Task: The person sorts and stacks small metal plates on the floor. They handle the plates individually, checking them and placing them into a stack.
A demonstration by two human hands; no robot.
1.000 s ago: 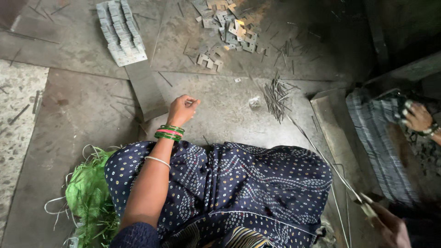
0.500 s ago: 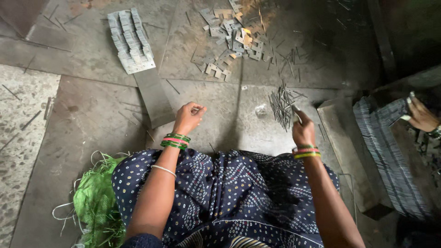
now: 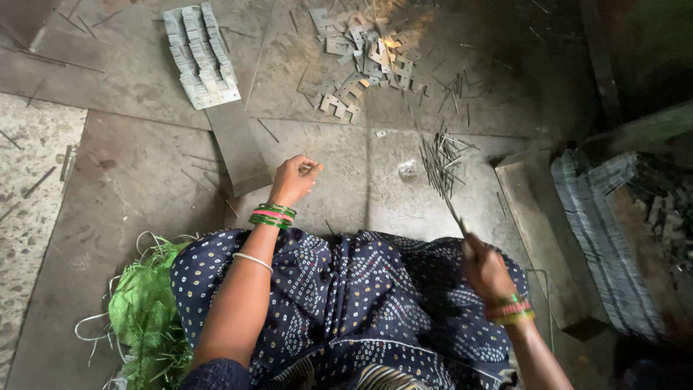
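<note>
Right hand [image 3: 485, 269] gripped a thin metal rod [image 3: 442, 189]; left hand [image 3: 294, 179] loosely curled, apparently empty — rod could slip, scattering the rod pile [image 3: 442, 159].

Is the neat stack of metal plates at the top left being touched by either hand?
No. The stack of metal plates lies alone on the floor, well away from the left hand and the right hand.

Dim overall; warm glow top centre; right edge shadowed, blurred.
</note>
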